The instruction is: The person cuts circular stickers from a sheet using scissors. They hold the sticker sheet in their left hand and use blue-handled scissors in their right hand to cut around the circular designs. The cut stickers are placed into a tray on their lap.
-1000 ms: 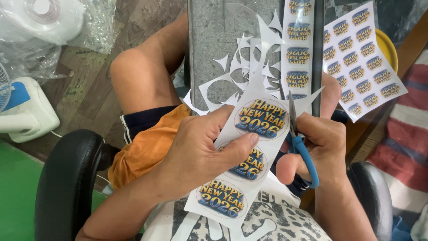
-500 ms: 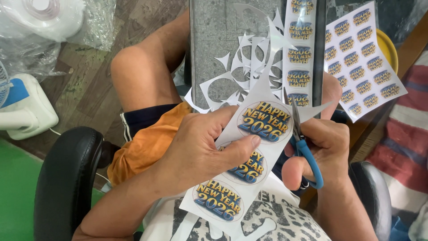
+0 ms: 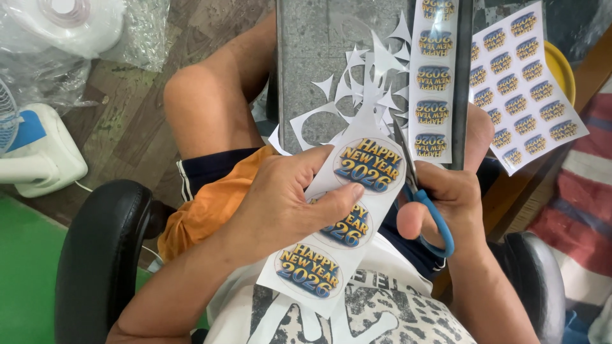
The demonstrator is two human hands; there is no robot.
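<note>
Seated cutting of round printed stickers, head view.

Progress, judged from the lie of things: partway. Done: a tangle of white offcut scraps with round holes, hanging off the far end of the sticker strip, evidence of several rounds already cut free. Left: three rounds uncut on the strip, plus a full sticker sheet well to the right of the strip and a second narrow strip of rounds just beyond it, flat on the grey board.

Strip in hand: white glossy backing, long and narrow, tilted from lower left to upper right, directly over the lap. Three round blue-and-gold printed labels in a row; the middle one partly covered by the thumb.

Left hand: closed on the strip, thumb on top across the middle round, fingers beneath.

Right hand: just right of the strip, curled firmly through the blue loops of the scissors, holding nothing else.

Scissor blades: slightly parted, tips at the right edge of the strip beside the topmost round; contact with the paper not certain.

Surroundings: black chair arm left of the strip; white fan base farther left on the floor.
</note>
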